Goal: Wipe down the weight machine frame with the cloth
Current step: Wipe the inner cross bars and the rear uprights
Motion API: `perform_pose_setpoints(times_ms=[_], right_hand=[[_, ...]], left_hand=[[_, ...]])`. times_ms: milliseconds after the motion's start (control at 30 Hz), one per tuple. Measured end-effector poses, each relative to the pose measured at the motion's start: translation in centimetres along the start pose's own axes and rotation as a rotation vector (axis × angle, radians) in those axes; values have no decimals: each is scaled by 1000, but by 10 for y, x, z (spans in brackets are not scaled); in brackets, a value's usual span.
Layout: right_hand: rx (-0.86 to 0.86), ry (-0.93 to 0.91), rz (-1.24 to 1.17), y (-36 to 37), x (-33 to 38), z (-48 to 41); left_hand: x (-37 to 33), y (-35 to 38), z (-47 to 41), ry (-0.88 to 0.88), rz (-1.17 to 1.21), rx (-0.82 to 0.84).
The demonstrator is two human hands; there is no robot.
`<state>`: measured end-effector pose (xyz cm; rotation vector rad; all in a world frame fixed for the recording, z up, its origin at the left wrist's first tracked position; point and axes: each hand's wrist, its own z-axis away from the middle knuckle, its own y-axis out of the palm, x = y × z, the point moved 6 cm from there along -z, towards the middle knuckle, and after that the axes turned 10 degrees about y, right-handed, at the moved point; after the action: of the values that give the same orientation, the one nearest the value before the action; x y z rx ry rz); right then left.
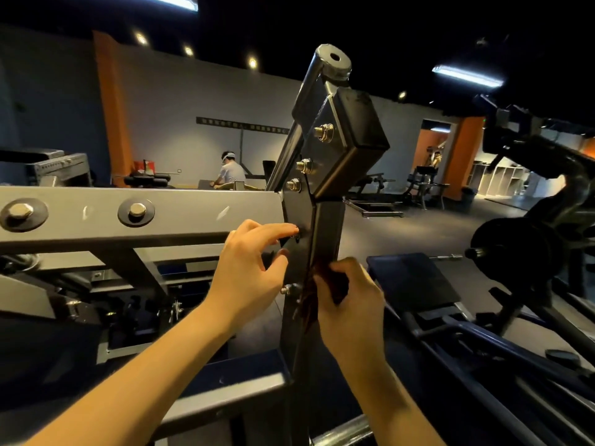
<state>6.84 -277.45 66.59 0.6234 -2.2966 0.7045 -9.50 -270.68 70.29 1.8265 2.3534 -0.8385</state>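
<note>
Cloth (pixel 309 300), dark and brownish, is bunched in the right hand (pixel 349 304). The fingers curl round it and press it to the frame (pixel 297 349), on the near face of its black post (pixel 326 226). Part of the cloth hangs loose just left of the grip, along the post's edge.

Left of the grip, the left hand (pixel 248 272) holds nothing. Its fingers are spread, the index fingertip touching the post's side plate and the thumb close to the plate lower down. A bolt (pixel 290 289) sticks out of the plate between the two hands, just left of the cloth.

From the left hand a grey beam (pixel 193 217) runs off leftward, carrying two large bolt heads (pixel 136 211). Above the grip the post bends to the right and ends in a capped box section. Three nuts (pixel 304 165) run up its plate, and a round tube end (pixel 335 59) sits at the very top.

Right of the grip lies a dark pad (pixel 412 281), and farther right a black weight plate (pixel 512 252). Far beyond the left hand a person (pixel 230 172) sits before a grey wall with an orange column (pixel 111 107).
</note>
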Motion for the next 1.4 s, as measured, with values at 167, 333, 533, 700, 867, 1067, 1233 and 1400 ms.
perform_pose_setpoints(times_ms=[167, 333, 533, 700, 867, 1067, 1233, 1400], right_hand=[[178, 63, -64, -11, -18, 8], [244, 279, -352, -22, 1, 7], [469, 439, -600, 0, 19, 19], [433, 423, -519, 10, 38, 18], [143, 219, -366, 4, 77, 4], [-213, 224, -220, -14, 70, -7], [-252, 270, -141, -15, 64, -3], [-232, 263, -137, -8, 66, -7]], left_hand=[[-9, -5, 6, -62, 6, 53], [-35, -16, 43, -159, 75, 62], [-19, -19, 52, -296, 11, 306], [2, -39, 32, -184, 51, 205], [13, -49, -8, 42, 54, 117], [22, -34, -67, 92, 236, -37], [42, -18, -74, 88, 40, 76], [39, -21, -66, 101, 3, 27]])
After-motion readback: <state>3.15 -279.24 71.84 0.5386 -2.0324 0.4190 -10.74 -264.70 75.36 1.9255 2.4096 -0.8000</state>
